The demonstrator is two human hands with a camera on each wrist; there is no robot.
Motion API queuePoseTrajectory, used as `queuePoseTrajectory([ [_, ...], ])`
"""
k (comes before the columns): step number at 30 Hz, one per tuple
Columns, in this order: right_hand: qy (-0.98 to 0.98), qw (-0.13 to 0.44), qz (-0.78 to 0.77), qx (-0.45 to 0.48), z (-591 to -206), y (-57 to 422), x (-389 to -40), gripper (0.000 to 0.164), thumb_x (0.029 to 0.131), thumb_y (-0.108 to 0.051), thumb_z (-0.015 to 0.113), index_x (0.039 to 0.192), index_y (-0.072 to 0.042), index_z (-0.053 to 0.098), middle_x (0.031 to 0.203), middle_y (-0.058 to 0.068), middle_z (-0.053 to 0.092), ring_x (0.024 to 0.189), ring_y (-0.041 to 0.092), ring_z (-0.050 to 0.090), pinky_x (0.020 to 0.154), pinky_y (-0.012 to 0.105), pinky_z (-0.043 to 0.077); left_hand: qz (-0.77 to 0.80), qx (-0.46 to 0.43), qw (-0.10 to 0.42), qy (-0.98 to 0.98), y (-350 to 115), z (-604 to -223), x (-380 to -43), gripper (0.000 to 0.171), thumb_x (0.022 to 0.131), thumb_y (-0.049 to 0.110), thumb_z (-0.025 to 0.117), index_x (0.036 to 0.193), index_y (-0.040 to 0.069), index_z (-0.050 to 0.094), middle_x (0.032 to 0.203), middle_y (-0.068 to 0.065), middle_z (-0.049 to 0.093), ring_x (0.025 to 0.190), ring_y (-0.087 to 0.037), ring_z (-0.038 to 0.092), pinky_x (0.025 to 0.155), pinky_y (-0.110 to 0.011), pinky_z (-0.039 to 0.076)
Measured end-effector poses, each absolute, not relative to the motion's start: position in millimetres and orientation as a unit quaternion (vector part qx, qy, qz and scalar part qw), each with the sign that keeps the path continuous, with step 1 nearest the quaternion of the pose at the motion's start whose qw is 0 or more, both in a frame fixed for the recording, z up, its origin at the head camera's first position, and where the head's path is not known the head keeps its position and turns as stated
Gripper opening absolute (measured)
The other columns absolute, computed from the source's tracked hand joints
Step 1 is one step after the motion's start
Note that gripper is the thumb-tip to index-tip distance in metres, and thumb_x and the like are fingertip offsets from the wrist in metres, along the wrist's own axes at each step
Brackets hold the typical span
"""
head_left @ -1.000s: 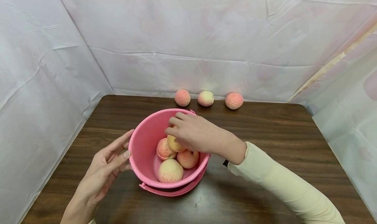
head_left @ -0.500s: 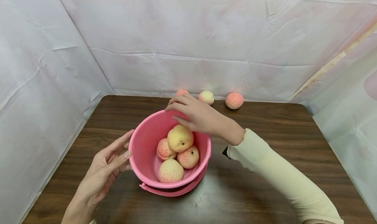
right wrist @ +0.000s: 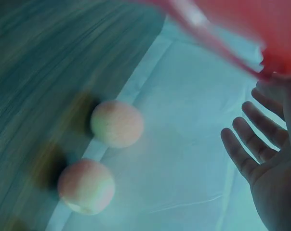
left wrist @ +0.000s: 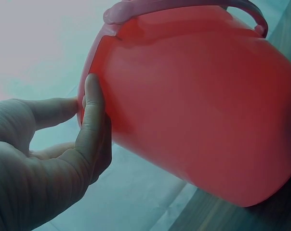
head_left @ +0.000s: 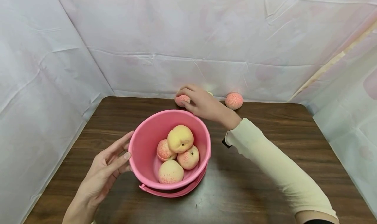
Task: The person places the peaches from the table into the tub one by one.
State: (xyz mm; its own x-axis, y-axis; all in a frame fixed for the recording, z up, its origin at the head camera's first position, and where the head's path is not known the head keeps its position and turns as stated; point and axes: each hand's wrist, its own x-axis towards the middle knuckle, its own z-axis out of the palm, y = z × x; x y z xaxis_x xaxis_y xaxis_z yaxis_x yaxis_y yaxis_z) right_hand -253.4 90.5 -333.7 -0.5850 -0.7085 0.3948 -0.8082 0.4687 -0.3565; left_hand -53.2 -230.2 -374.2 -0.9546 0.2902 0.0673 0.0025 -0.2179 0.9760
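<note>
A pink bucket (head_left: 144,145) stands on the table with several peaches inside. A yellow peach (head_left: 180,139) lies on top of the others. My left hand (head_left: 103,171) touches the bucket's left rim, thumb and fingers nearly straight against the outside; in the left wrist view, the hand (left wrist: 54,149) meets the rim and outer wall. Beyond the bucket, my right hand (head_left: 201,102) reaches over a pink peach (head_left: 182,101), fingers loosely bent around its near side; contact cannot be told. The right wrist view shows that hand (right wrist: 271,139) with spread fingers, beside the bucket rim.
Another pink peach (head_left: 234,101) sits at the table's back edge. A pale peach (head_left: 210,93) is mostly hidden behind my right hand. White sheeting (head_left: 188,37) hangs behind the dark wooden table (head_left: 265,152). The bucket's handle (head_left: 173,194) hangs down in front.
My right hand has let go of the yellow peach inside the bucket, risen out over the far rim and moved back to the pink peach. My left hand stays at the bucket.
</note>
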Motion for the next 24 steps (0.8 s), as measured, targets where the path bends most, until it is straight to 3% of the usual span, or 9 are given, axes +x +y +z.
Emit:
queuePoseTrajectory([
  [10, -0.903, 0.061, 0.201, 0.375, -363.8, 107.5, -289.1, 0.035, 0.105, -0.018, 0.061, 0.137, -0.006, 0.060, 0.143, 0.012, 0.056, 0.139, 0.032, 0.048, 0.121, 0.046, 0.044, 0.772, 0.122, 0.092, 0.617, -230.3, -375.1, -53.2, 0.059, 0.106, -0.010, 0.043, 0.163, 0.003, 0.031, 0.133, -0.013, 0.057, 0.106, -0.014, 0.073, 0.085, -0.033, 0.067],
  [17, -0.933, 0.024, 0.171, 0.316, -381.1, 120.4, -308.1, 0.056, 0.105, -0.028, 0.061, 0.153, -0.004, 0.045, 0.163, 0.023, 0.036, 0.152, 0.043, 0.033, 0.126, 0.057, 0.037, 0.771, 0.121, 0.090, 0.619, -230.3, -375.6, -52.9, 0.059, 0.106, -0.009, 0.043, 0.163, 0.003, 0.031, 0.131, -0.012, 0.058, 0.105, -0.014, 0.073, 0.084, -0.034, 0.067],
  [24, -0.948, 0.013, 0.163, 0.273, -396.4, 133.8, -319.7, 0.060, 0.103, -0.030, 0.062, 0.153, -0.003, 0.043, 0.165, 0.027, 0.032, 0.155, 0.048, 0.025, 0.130, 0.063, 0.027, 0.770, 0.118, 0.089, 0.620, -227.8, -376.5, -52.4, 0.059, 0.106, -0.009, 0.043, 0.163, 0.003, 0.032, 0.127, -0.011, 0.058, 0.103, -0.014, 0.074, 0.085, -0.036, 0.067],
])
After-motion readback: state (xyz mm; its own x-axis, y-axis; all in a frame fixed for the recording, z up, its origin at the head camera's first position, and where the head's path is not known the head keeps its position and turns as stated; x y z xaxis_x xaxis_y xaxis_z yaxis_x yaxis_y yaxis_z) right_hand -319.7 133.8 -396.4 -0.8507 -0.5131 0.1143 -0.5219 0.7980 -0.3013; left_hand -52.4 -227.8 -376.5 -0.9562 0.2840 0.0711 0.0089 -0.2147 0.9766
